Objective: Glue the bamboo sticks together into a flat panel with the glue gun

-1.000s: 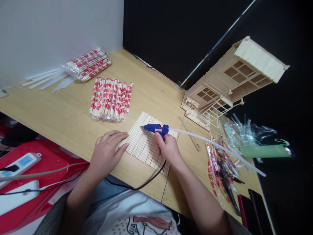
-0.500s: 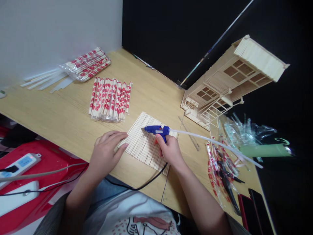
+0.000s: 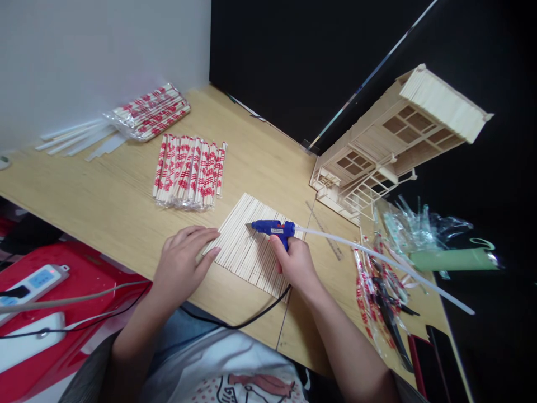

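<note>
The stick panel (image 3: 239, 240) lies flat on the desk (image 3: 126, 184). At its left edge, the left hand (image 3: 184, 257) is loosely spread, fingers forward and thumb apart, with fingertips against the sticks. The right hand (image 3: 297, 262), over the panel's right part, is closed around the handle of a blue glue gun (image 3: 274, 228). The gun's nozzle points left above the panel; whether it touches, I cannot tell. A long white glue stick (image 3: 335, 238) runs from the gun's back, out past the panel's right side, and a black cord (image 3: 251, 321) loops below the panel. Beyond the panel to the left are red-patterned wrapped sticks (image 3: 188, 170); right of it lie a clear ruler (image 3: 327, 232) and, farther off, a wooden model house (image 3: 356, 159) and a green bottle (image 3: 453, 259)
</note>
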A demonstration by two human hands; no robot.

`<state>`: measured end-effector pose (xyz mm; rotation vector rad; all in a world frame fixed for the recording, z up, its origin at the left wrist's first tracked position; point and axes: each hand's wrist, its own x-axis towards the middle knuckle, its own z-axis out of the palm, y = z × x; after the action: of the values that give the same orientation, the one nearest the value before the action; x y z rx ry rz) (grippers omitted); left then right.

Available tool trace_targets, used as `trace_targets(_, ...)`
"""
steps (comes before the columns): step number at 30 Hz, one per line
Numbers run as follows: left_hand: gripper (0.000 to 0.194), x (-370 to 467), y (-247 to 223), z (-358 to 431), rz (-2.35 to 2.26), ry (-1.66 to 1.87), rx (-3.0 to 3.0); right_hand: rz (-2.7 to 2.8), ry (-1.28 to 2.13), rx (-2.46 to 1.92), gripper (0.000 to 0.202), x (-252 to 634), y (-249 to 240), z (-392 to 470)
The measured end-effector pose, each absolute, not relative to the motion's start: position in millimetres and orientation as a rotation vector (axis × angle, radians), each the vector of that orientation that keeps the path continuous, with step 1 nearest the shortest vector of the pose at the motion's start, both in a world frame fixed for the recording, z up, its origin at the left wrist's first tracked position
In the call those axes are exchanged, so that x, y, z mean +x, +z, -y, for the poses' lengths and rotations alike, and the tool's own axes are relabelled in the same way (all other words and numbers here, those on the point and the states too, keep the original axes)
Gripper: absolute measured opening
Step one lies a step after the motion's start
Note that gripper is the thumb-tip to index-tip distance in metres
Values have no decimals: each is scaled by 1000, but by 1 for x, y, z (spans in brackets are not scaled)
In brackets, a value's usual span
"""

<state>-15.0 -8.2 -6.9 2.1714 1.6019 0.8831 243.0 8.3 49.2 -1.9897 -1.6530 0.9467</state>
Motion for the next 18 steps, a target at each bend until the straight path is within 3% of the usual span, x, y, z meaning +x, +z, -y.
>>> trace_targets(7,34,-15,-8,8,-1600,877,2174,1461,1069,-1913,48,246,45,-6)
trace_targets(18,31,-17,-10,10,-1596,905,2148,1603,924,-1956,56,245,38,-10)
